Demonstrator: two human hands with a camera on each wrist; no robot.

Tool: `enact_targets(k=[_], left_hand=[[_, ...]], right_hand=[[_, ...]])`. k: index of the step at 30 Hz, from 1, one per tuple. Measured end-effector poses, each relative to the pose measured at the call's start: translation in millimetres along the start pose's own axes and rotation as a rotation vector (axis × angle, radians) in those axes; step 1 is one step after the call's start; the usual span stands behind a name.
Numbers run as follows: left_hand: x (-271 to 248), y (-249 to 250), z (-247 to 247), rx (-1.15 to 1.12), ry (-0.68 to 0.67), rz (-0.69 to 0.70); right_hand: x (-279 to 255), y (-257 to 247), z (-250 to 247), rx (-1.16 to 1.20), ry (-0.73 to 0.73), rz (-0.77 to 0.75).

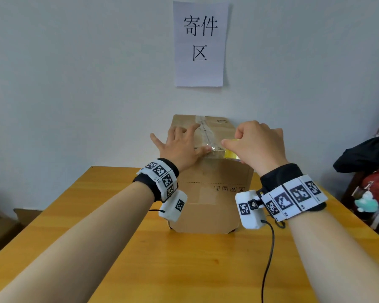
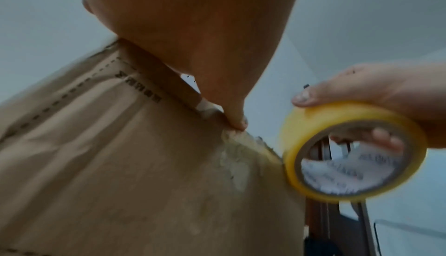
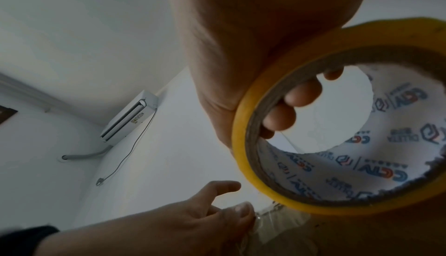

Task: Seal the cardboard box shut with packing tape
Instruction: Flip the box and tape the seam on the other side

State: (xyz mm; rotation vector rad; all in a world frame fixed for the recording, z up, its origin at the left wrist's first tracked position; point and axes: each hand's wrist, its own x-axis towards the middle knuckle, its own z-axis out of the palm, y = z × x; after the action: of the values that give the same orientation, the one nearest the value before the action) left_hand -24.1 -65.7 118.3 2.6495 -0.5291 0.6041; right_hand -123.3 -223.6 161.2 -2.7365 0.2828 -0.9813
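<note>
A brown cardboard box (image 1: 208, 193) stands on the wooden table (image 1: 118, 248) against the wall. A strip of clear tape (image 1: 204, 130) runs along its top seam. My left hand (image 1: 182, 145) lies flat on the box top with fingers spread, its thumb pressing the tape at the near edge (image 2: 237, 121). My right hand (image 1: 256, 145) grips a yellow tape roll (image 1: 231, 153) at the box's near top edge, with fingers through the core (image 3: 296, 98). The roll (image 2: 350, 151) sits just right of my left thumb, and crinkled tape (image 2: 235, 157) hangs over the front face.
A paper sign (image 1: 200, 43) hangs on the wall above the box. Dark clothing and bags (image 1: 368, 171) pile up at the right of the table. A black cable (image 1: 269, 254) trails across the table from my right wrist. An air conditioner (image 3: 131, 116) is mounted high on the wall.
</note>
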Motion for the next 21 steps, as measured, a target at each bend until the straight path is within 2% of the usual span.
enact_targets(k=[2, 6, 10, 15, 19, 21], left_hand=[[4, 0, -4, -0.040, -0.041, -0.066], [12, -9, -9, 0.041, 0.028, -0.128], [20, -19, -14, 0.097, 0.035, -0.206], [12, -5, -15, 0.095, 0.110, -0.073], [3, 14, -8, 0.046, 0.023, -0.004], [5, 17, -5, 0.002, -0.017, -0.014]], right_hand=[[0, -1, -1, -0.020, 0.000, -0.009], [1, -4, -2, -0.069, 0.004, -0.028], [2, -7, -1, -0.090, 0.014, -0.031], [0, -10, -2, -0.103, 0.000, -0.031], [-1, -12, -4, -0.105, -0.020, -0.041], [-3, -12, -4, -0.127, -0.033, -0.043]])
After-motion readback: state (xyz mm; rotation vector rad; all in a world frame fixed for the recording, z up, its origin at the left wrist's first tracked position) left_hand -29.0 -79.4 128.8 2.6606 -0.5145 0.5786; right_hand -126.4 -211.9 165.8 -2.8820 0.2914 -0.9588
